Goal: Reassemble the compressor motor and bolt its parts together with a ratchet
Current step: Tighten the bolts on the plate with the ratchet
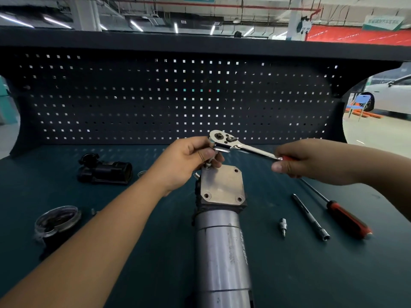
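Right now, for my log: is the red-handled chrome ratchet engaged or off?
Engaged: socket under ratchet meets square metal plate at far-left corner.

Workshop — pegboard [155,96], workbench [155,252], car [391,94]

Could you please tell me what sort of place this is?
Probably a vehicle workshop: a workbench with a pegboard back, a ratchet and screwdriver, and a white car beyond.
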Motion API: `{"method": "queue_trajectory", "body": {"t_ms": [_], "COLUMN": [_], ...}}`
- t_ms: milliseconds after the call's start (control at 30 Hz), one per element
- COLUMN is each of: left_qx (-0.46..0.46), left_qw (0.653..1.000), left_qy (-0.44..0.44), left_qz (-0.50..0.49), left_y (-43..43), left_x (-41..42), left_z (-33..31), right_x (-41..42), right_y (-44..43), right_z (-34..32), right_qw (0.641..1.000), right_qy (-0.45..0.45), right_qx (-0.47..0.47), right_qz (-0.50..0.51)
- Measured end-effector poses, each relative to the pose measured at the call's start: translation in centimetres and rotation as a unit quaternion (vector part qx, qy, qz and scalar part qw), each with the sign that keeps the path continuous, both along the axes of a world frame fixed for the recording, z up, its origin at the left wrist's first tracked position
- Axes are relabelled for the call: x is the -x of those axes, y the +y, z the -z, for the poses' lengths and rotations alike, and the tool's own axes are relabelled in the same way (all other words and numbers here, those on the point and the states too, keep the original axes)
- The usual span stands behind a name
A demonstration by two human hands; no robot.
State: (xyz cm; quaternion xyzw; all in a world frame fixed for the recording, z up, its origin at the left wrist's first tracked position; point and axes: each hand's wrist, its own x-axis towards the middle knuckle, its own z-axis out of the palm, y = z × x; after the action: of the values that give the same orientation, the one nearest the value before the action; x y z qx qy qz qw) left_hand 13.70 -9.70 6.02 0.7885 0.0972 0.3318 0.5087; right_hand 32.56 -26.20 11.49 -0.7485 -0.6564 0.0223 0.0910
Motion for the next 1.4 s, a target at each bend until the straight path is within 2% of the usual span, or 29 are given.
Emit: {"method": "queue_trajectory", "body": {"t_ms": [233,400,667,1233,1400], "left_qx": [-0.011,-0.003,0.011,0.046,0.044], "left_qw": [1.000,1.000,1.000,0.998,0.997], "left_qy": [0.003,0.003,-0.003,-0.048,-0.053], "left_qz": [-0.004,-0.002,-0.005,-0.016,-0.019], "left_y": [0.0,0.0,0.0,0.0,-0.1], "left_x": [0.1,0.1,0.0,-0.2,-0.2], "left_z": [0.1,0.0,-0.4,0.0,0.0], "right_x": [0.9,1.6,2.6,5.2,5.4], "right_y": [0.0,0.3,0.2,-0.2,-0.2], "right_z": [1.1,1.0,1.1,2.4,2.1], "right_qw": [0.997,0.992,0.987,0.954,0.957], "right_qy": [0.066,0.059,0.094,0.264,0.249], "right_qx": [-0.040,-0.089,-0.068,-0.121,-0.129], "right_qz": [-0.026,-0.068,-0.115,-0.070,-0.069]}}
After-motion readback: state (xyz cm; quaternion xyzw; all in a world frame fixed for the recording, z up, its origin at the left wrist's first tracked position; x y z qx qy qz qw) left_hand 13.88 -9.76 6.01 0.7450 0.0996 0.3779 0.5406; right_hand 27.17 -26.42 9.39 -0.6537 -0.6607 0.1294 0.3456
